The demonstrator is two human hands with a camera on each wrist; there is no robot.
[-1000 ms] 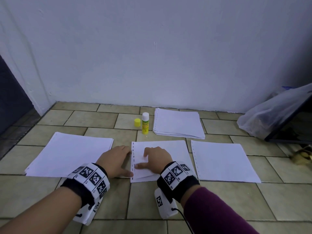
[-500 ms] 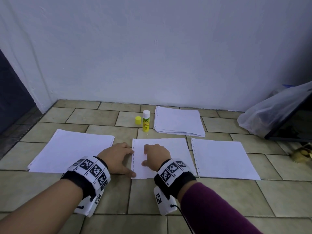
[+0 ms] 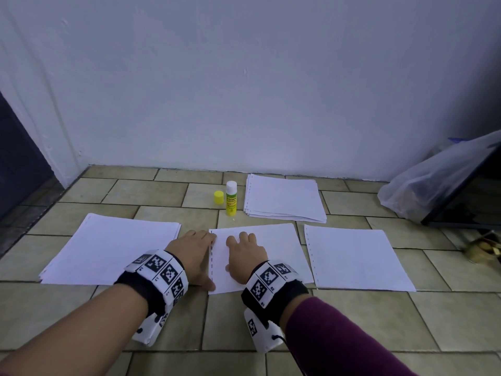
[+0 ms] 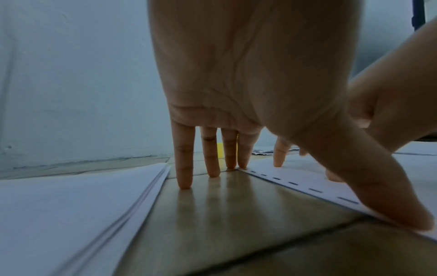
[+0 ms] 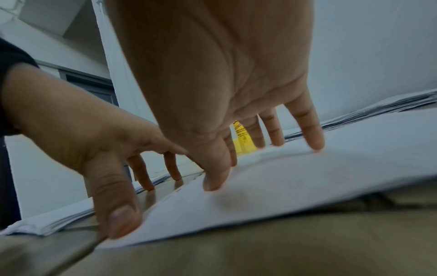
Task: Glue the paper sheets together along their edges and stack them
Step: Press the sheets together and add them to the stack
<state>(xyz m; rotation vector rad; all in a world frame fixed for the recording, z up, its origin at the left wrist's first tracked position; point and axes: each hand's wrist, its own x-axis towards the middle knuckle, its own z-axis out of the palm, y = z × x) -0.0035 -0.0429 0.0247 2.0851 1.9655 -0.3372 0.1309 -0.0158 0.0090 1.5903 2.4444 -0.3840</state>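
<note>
A white sheet [image 3: 273,248] with a punched left margin lies flat on the tiled floor in front of me. My left hand [image 3: 193,253] rests spread beside that margin, fingertips [image 4: 184,184] on the tile and the thumb [image 4: 406,214] pressing the sheet's near left corner. My right hand [image 3: 244,253] lies flat on the sheet [image 5: 307,177] with straight fingers [image 5: 315,143]. An uncapped yellow glue stick [image 3: 231,198] stands behind, its yellow cap [image 3: 218,197] beside it.
A stack of sheets [image 3: 116,251] lies to the left, a single sheet [image 3: 355,259] to the right, and another pile [image 3: 283,198] at the back by the wall. A plastic bag [image 3: 431,180] and a dark panel [image 3: 469,202] sit at the far right.
The upper sheet that sat askew under my right hand has been slid into line with the one below. Both hands shifted slightly away from me along the margin.
</note>
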